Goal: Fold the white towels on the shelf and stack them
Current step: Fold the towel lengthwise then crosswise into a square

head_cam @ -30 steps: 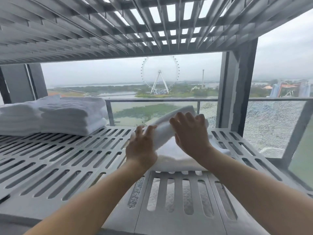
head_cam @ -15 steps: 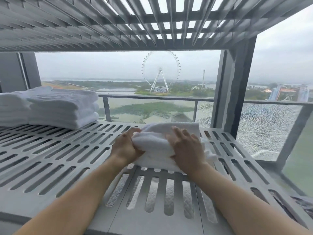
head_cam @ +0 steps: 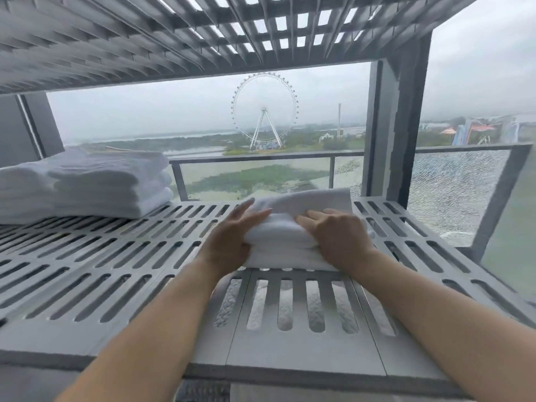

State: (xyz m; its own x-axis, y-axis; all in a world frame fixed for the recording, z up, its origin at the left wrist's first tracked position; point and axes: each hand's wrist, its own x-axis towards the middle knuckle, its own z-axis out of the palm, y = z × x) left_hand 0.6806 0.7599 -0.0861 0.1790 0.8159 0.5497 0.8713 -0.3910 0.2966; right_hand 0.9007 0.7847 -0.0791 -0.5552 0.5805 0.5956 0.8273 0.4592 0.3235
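A white towel [head_cam: 301, 206], folded into a thick pad, lies on the grey slotted shelf [head_cam: 116, 256] right of the middle. My left hand [head_cam: 232, 242] lies against its left end, fingers straight across the top edge and thumb at the side. My right hand [head_cam: 339, 239] presses flat on the towel's right front part. At the far left of the same shelf sits a stack of folded white towels [head_cam: 101, 181], well apart from both hands.
Another slotted shelf [head_cam: 203, 39] hangs close overhead. A thick grey post [head_cam: 394, 126] stands at the back right corner, just behind the towel. Behind the shelf are a window and a balcony railing [head_cam: 261, 156]. Bare slotted shelf lies between the stack and the towel.
The lifted half of the towel came down onto the rest. My left hand went from gripping the towel's end to lying straight on it; my right hand flattened on top.
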